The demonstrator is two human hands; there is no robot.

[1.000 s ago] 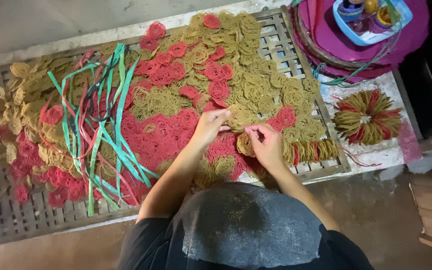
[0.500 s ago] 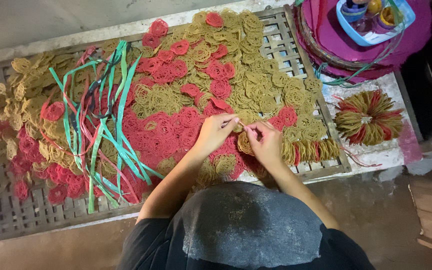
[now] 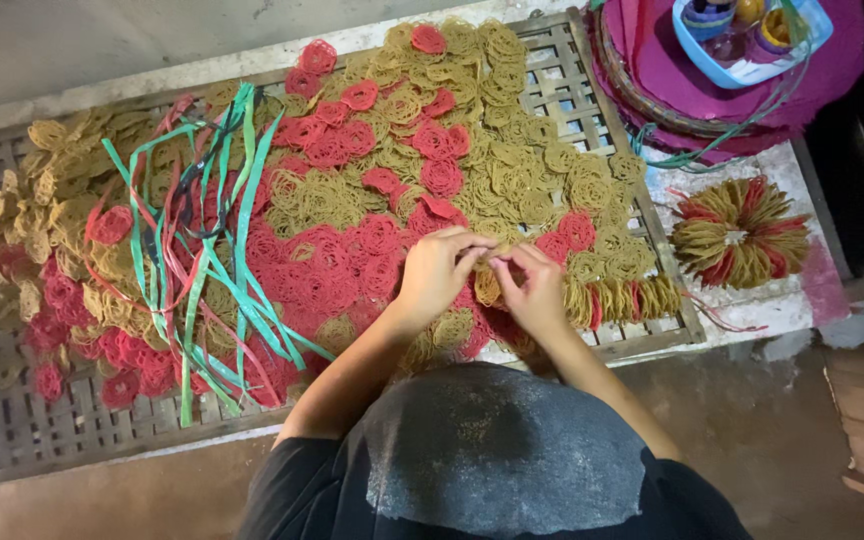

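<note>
Blue tray [image 3: 752, 68] cut off at top edge

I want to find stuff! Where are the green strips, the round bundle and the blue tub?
green strips [image 3: 237, 215], head view, middle of the bunch
round bundle [image 3: 742, 232], head view, its left ring part
blue tub [image 3: 742, 68], head view, its front rim

Both hands meet over the heap of lacy noodle rounds [image 3: 382, 200], red and tan, spread flat across the slatted bamboo rack [image 3: 42, 430]. The left hand [image 3: 439, 272] and right hand [image 3: 532, 285] pinch one small tan round [image 3: 488, 287] between their fingertips, held just above the rack's near edge, right of the red patch.
</note>
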